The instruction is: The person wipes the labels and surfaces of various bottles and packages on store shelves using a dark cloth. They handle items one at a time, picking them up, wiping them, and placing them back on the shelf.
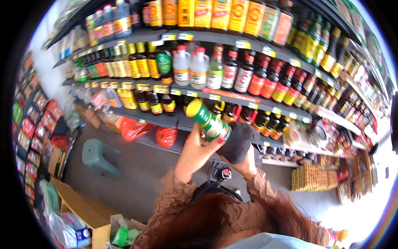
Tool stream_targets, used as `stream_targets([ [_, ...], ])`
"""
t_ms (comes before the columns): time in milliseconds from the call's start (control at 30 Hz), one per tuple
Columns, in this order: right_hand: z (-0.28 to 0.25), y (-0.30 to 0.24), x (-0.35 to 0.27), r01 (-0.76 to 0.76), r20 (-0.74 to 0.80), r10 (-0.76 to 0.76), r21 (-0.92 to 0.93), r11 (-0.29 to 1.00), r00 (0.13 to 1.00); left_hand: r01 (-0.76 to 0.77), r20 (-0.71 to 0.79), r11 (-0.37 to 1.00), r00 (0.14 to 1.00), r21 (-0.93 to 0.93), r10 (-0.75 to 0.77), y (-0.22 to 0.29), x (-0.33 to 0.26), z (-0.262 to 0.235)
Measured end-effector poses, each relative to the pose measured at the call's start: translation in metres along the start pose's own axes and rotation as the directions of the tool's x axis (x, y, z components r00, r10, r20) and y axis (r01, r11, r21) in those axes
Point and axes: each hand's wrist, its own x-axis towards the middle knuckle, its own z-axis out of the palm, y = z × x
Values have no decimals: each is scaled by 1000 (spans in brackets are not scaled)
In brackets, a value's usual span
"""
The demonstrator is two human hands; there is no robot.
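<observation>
My left hand (pixel 195 151) is wrapped round a green bottle (pixel 209 124) with a yellow cap. It is tilted, with its cap toward the upper left, in front of the lower shelves. Against its lower end my right hand (pixel 245 162) holds a dark grey cloth (pixel 239 141), which hides most of the fingers. Just behind both hands stands a row of dark sauce bottles (pixel 232 113) on the lower shelf.
Long grey shelves (pixel 190 92) full of bottles curve across the front. Red plastic bags (pixel 166 136) hang or lie under them. A teal stool (pixel 97 157) stands on the floor at left, cardboard boxes (pixel 83 207) at lower left, stacked egg trays (pixel 314 178) at right.
</observation>
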Motion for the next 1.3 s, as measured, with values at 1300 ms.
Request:
stream_targets([
  [1300,-186,193,-111,-218,-428,802,809,545,416,-764,129,645,638,-22,759,110,251,204],
])
